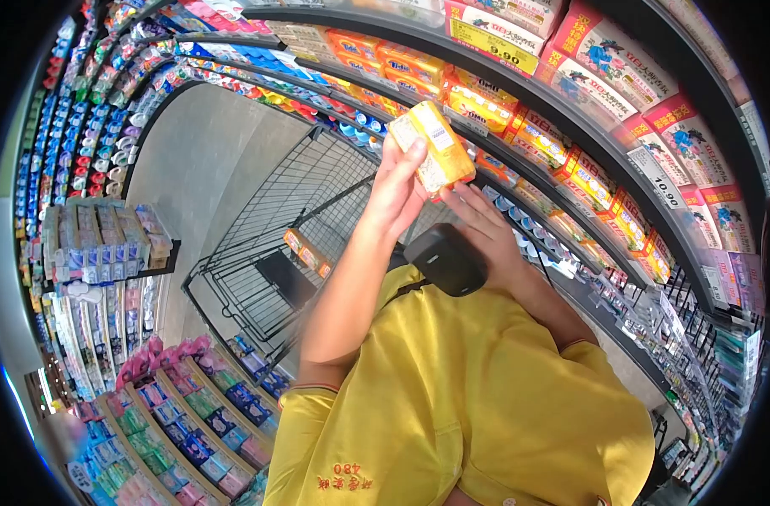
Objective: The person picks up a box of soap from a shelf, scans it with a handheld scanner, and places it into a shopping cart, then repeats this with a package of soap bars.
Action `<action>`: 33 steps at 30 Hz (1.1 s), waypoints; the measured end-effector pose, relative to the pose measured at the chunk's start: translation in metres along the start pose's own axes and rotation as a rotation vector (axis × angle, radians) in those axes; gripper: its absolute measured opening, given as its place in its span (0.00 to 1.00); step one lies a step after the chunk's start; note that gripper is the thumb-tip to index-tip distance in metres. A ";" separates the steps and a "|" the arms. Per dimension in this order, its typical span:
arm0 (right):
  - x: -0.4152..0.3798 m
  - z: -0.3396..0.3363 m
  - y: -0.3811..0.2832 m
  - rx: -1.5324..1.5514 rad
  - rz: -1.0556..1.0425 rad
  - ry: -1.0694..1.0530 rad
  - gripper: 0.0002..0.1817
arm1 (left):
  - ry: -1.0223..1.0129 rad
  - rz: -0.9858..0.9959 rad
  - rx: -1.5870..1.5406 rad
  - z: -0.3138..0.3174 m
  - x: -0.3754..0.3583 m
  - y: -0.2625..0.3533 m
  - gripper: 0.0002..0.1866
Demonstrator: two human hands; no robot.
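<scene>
My left hand [393, 185] is closed around a yellow soap pack [446, 152], its thumb lying across the near face. A white label with a barcode shows on the pack's upper side. Just below the pack's lower right end is my right hand [484, 223], fingers stretched out and fingertips right at its edge. A black rounded device [448, 260] at my chest covers part of the right hand and wrist. Left of my forearm, an orange and yellow pack [307, 252] lies in a wire shopping cart [233, 291].
Shelves of boxed soap curve along the right, with a yellow price tag [494, 46] and a white price tag [657, 177]. Orange Tide packs [410, 67] sit on the shelf ahead. To the left are a display of boxed goods [107, 240], packaged goods [178, 413] and grey floor [182, 143].
</scene>
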State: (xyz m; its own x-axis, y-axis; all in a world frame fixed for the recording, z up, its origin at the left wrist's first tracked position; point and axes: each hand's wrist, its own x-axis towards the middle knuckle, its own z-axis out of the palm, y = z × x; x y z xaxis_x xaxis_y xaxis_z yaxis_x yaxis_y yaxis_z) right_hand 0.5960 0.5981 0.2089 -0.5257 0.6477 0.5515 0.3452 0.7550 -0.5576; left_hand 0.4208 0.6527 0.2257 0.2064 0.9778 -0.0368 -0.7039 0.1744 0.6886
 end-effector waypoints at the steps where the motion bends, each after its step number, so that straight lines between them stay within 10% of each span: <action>1: 0.000 0.001 -0.005 0.044 -0.022 -0.020 0.16 | 0.001 -0.003 0.043 -0.003 -0.006 0.002 0.25; 4: 0.002 0.000 -0.011 0.058 -0.089 -0.012 0.16 | -0.006 -0.082 0.037 -0.009 -0.020 0.014 0.27; 7: 0.003 -0.014 -0.025 0.344 0.384 -0.102 0.17 | 0.007 -0.064 0.075 -0.002 -0.033 0.019 0.29; 10: 0.017 -0.017 -0.018 0.045 0.269 0.141 0.17 | 0.039 -0.110 0.132 -0.006 -0.049 0.020 0.29; 12: 0.010 -0.002 -0.004 0.387 0.477 0.360 0.18 | 0.122 -0.218 0.165 -0.014 -0.062 0.015 0.24; 20: 0.008 0.020 0.008 1.033 0.697 0.131 0.25 | 0.000 -0.293 0.300 -0.016 -0.093 0.005 0.39; 33: 0.020 0.014 0.009 1.039 0.839 0.081 0.21 | -0.058 -0.302 -0.044 -0.058 -0.114 0.010 0.34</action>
State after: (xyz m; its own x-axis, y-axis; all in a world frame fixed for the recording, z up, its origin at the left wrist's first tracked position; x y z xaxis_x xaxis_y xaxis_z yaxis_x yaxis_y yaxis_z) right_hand 0.5775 0.6164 0.2062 -0.3875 0.9055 -0.1730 -0.2275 -0.2758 -0.9339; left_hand 0.3507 0.5494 0.1953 0.4481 0.8730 -0.1927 -0.6336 0.4622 0.6204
